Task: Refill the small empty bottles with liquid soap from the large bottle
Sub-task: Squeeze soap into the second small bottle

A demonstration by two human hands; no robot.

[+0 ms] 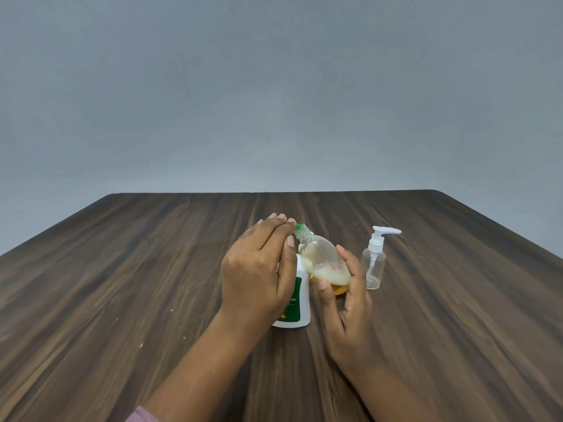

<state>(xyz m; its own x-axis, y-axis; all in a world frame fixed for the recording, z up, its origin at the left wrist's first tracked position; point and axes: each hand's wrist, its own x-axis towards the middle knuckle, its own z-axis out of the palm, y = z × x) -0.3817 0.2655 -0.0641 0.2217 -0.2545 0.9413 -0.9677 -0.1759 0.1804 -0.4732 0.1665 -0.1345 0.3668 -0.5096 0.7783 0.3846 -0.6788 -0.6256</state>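
we hold the clear bottle (323, 257) in our right hand (347, 306), thumb and fingers curled round its base. it tilts above the table (122, 269), neck up and to the left, foamy pale liquid pooled low. our left hand (256, 275) reaches its green cap (302, 229) with near-straight fingers; we cannot tell if they pinch it. a white bottle (300, 303) stands just behind, and an empty pump bottle (373, 266) stands near on the right.
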